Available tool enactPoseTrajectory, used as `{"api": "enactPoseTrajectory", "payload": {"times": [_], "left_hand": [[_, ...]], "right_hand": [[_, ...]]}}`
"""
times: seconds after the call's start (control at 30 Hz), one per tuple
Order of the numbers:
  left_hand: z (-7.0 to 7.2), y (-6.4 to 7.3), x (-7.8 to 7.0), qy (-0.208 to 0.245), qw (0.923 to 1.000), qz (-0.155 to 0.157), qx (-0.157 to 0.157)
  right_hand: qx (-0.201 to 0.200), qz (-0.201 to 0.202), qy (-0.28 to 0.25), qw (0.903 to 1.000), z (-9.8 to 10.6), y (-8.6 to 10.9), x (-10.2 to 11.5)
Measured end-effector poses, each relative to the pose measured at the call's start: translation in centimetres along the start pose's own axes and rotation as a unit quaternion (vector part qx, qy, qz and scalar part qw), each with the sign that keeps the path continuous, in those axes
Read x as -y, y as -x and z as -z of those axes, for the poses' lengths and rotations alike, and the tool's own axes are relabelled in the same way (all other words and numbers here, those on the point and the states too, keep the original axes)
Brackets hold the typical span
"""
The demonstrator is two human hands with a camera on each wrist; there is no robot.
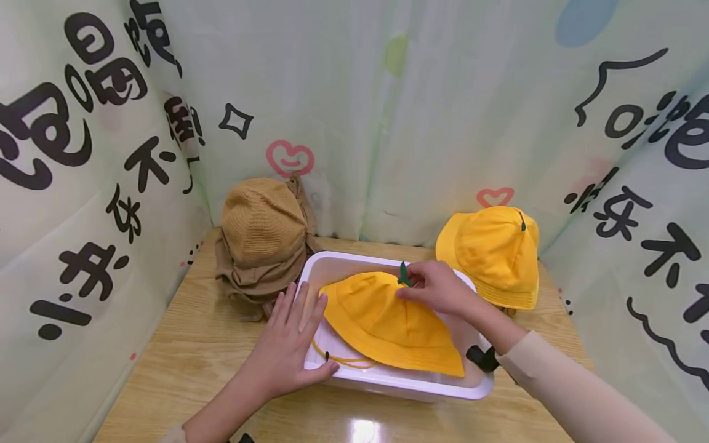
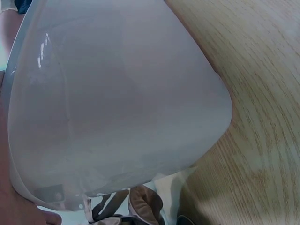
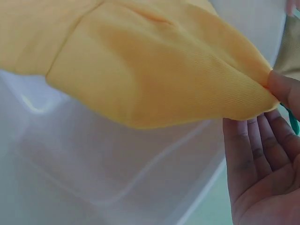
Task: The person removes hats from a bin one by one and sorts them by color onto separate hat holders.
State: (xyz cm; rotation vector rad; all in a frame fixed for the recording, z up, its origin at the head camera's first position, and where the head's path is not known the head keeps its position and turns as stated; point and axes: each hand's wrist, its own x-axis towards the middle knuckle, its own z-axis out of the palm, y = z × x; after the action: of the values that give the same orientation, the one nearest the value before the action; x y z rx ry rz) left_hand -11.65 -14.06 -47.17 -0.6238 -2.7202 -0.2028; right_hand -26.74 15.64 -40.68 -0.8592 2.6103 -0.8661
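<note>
A yellow bucket hat [image 1: 382,323] with a green sprout [image 1: 403,275] on top is over a white plastic bin [image 1: 399,386], partly within its rim. My right hand [image 1: 437,288] pinches the hat's crown beside the sprout. Between thumb and fingers, the yellow cloth [image 3: 178,70] is drawn to a point in the right wrist view. With its fingers spread and straight, my left hand [image 1: 282,357] rests on the bin's left end, its thumb on the front rim. The bin's outer wall [image 2: 117,93] fills much of the left wrist view. A yellow cord [image 1: 349,363] lies inside the bin.
Brown hats [image 1: 263,224] are stacked behind the bin's left end. Another yellow hat [image 1: 493,246] sits at the back right, close to the bin. Everything stands on a wooden table [image 1: 188,357], with printed curtains [image 1: 332,92] at the back and both sides.
</note>
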Motion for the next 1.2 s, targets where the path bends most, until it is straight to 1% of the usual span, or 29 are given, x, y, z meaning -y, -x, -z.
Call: {"api": "enactPoseTrajectory", "payload": {"times": [0.23,0.47,0.57,0.73,0.87,1.2], "left_hand": [[0.1,0.0,0.0,-0.001,1.0000,0.005,0.008],[0.5,-0.1,-0.2,-0.004,1.0000,0.004,0.007],[0.5,-0.1,-0.2,-0.005,0.9999,0.004,0.009],[0.5,0.0,-0.2,-0.008,0.9999,0.003,0.011],[0.5,0.0,-0.2,-0.009,0.9999,0.003,0.008],[0.4,0.0,-0.1,-0.006,1.0000,0.004,0.003]], "right_hand": [[-0.054,0.021,-0.019,0.9982,2.3,1.0,0.7],[-0.084,0.000,-0.004,0.9965,4.9,2.1,2.0],[-0.096,0.005,-0.001,0.9954,5.7,2.5,2.4],[-0.116,0.006,-0.003,0.9932,6.9,2.9,2.4],[-0.140,-0.001,-0.007,0.9901,7.9,3.3,2.4],[-0.192,0.003,0.010,0.9814,10.3,4.2,2.1]]}}
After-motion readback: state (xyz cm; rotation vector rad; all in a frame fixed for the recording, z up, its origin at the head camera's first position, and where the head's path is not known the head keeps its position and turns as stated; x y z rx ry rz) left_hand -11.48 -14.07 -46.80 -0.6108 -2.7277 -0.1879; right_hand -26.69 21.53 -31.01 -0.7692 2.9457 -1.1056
